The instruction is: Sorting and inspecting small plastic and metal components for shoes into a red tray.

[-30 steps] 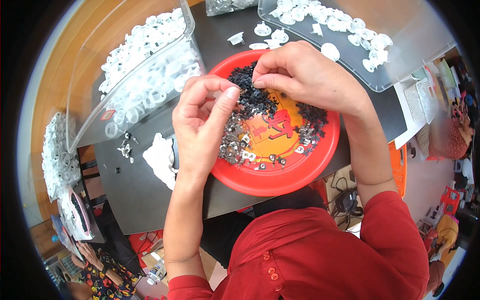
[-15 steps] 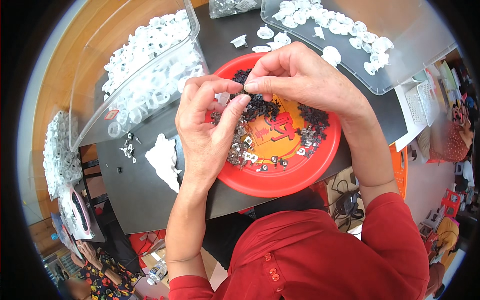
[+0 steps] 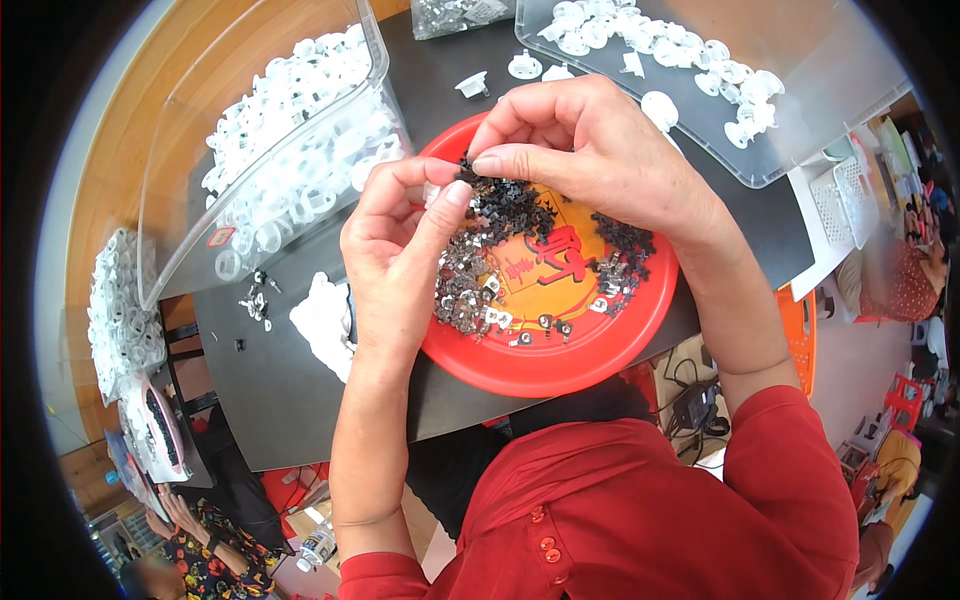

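Observation:
My left hand [image 3: 392, 250] is closed in a pinch over the left side of a round red tray [image 3: 545, 375]. Between its thumb and fingers shows part of a small white plastic piece [image 3: 431, 193]. Close beside it, my right hand [image 3: 610, 150] pinches with thumb and forefinger; a tiny dark bit shows at the tips, too small to name. Under the hands, the tray holds a heap of small black parts [image 3: 515, 208] and a pile of small silvery metal parts [image 3: 462, 285]. More black parts [image 3: 625, 240] lie toward its right side.
At the left stands a clear bin [image 3: 385, 60] of white plastic pieces, and at the upper right another clear bin [image 3: 760, 180] with similar pieces. A crumpled white cloth [image 3: 322, 325] and loose small parts [image 3: 260, 300] lie on the dark table [image 3: 270, 400]. Another person's hands [image 3: 180, 515] show lower left.
Both hands have shifted slightly left together, still pinching with fingertips close to each other. The tray has shifted a little in view.

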Available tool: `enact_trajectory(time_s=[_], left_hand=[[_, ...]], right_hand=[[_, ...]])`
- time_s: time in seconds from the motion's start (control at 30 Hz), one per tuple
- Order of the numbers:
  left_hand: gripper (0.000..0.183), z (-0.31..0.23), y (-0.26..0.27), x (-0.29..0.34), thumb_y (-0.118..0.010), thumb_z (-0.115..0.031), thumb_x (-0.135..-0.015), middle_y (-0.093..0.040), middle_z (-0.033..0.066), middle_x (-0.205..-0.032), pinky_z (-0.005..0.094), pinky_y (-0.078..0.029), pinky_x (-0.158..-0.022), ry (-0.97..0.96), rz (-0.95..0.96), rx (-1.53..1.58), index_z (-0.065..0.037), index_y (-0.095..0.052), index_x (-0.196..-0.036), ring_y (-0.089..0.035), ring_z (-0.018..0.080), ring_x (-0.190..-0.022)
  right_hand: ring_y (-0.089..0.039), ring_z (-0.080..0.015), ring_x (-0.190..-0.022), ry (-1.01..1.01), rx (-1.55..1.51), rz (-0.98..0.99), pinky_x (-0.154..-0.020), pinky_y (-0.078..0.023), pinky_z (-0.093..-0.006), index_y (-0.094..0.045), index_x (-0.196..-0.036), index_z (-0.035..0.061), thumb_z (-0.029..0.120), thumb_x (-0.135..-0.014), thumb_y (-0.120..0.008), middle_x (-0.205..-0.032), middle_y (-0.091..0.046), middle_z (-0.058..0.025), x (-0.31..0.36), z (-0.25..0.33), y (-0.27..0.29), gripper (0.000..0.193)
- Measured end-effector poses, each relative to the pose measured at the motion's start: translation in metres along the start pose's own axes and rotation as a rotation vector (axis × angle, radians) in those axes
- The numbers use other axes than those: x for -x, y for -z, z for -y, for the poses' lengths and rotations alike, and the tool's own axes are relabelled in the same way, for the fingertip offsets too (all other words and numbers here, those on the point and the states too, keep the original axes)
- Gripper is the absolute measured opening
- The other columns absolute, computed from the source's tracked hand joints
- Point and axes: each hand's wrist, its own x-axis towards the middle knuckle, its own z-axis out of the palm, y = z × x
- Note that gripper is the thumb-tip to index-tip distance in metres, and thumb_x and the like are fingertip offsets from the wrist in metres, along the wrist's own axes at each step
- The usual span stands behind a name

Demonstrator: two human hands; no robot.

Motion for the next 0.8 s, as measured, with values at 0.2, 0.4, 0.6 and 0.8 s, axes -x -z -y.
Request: enact_trajectory(time_s=[0.2,0.4,0.6,0.8], left_hand=[[0.017,-0.0029,0.0015,0.0011,-0.063,-0.010,-0.090,-0.064,0.0040,-0.092,0.0214,-0.046,-0.074,0.084,0.015,0.098,-0.002,-0.059,-0.105,-0.059,0.0087,-0.080],[0.018,0.0015,0.0058,0.0005,-0.067,-0.011,-0.088,-0.064,0.0023,-0.089,0.0221,-0.045,-0.071,0.108,0.012,0.149,-0.003,-0.062,-0.104,-0.059,0.0077,-0.077],[0.018,0.0008,0.0041,-0.0005,-0.066,-0.012,-0.088,-0.064,0.0023,-0.087,0.0221,-0.045,-0.071,0.115,0.017,0.170,-0.004,-0.061,-0.103,-0.060,0.0092,-0.077],[0.018,0.0001,0.0068,-0.0012,-0.065,-0.014,-0.089,-0.065,0.0037,-0.089,0.0228,-0.046,-0.071,0.176,0.052,0.256,-0.004,-0.061,-0.103,-0.062,0.0119,-0.079]], right_hand=[[-0.065,-0.0143,-0.071,0.168,-0.034,-0.036,-0.067,-0.051,-0.0268,-0.068,-0.091,-0.0024,0.011,-0.081,-0.065,-0.077,-0.068,-0.0101,-0.0020,-0.0011,-0.0066,0.017],[-0.065,-0.0175,-0.070,0.222,0.107,-0.048,-0.066,-0.051,-0.0272,-0.068,-0.093,0.0000,0.010,-0.082,-0.065,-0.078,-0.068,-0.0111,-0.0021,0.0032,-0.0056,0.016],[-0.065,-0.0199,-0.070,0.378,0.109,-0.080,-0.066,-0.051,-0.0290,-0.069,-0.094,0.0017,0.010,-0.081,-0.066,-0.080,-0.067,-0.0114,-0.0053,-0.0062,-0.0085,0.016],[-0.064,-0.0252,-0.068,0.481,0.239,-0.126,-0.063,-0.051,-0.0312,-0.069,-0.092,0.0020,0.009,-0.079,-0.067,-0.077,-0.065,-0.0130,-0.0053,-0.0023,-0.0085,0.015]])
